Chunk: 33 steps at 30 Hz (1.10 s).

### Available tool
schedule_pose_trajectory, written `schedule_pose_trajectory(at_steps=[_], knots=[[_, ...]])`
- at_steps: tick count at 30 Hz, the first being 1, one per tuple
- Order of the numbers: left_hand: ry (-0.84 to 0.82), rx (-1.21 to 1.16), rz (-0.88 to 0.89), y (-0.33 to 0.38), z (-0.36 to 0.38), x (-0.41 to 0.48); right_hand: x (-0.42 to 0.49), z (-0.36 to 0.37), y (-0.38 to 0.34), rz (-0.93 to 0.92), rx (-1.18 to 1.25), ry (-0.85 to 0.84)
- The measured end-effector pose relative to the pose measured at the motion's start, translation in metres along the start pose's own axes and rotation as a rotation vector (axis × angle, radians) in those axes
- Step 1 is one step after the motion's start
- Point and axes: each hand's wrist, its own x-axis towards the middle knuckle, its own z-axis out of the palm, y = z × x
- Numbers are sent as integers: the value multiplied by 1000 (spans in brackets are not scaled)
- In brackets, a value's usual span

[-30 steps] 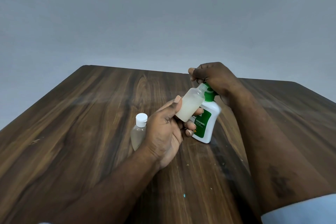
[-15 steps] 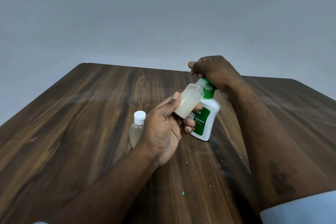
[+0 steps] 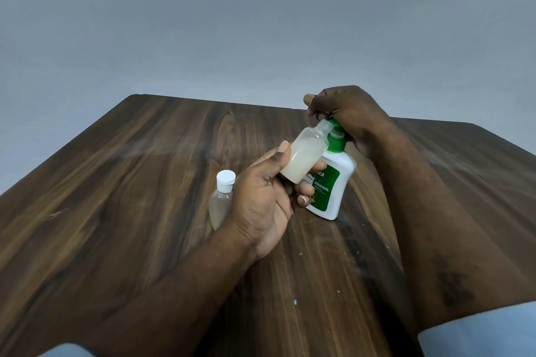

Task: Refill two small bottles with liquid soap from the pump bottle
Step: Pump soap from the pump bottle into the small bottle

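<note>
My left hand (image 3: pixel 265 200) grips a small uncapped translucent bottle (image 3: pixel 306 153), tilted, its mouth up against the spout of the pump bottle (image 3: pixel 333 182). Pale liquid fills most of it. The pump bottle is white with a green label and green pump head, and stands leaning on the table. My right hand (image 3: pixel 346 113) lies over the pump head with its fingers curled round it, hiding most of the pump. A second small clear bottle (image 3: pixel 222 200) with a white cap stands just left of my left hand, partly hidden behind it.
Everything sits on a dark wooden table (image 3: pixel 130 197) against a plain grey wall. The table's far edge runs just behind my right hand. A few pale specks lie on the wood near the front.
The view has dropped slightly in the frame. My right hand has lifted a little on the pump head. The small bottle stays at the spout in my left hand.
</note>
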Motion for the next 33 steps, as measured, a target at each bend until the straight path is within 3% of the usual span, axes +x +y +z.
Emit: schedule_pose_trajectory(at_steps=[33], knots=[[9, 4, -4, 1, 1, -2, -6, 3, -1, 33, -19, -12]])
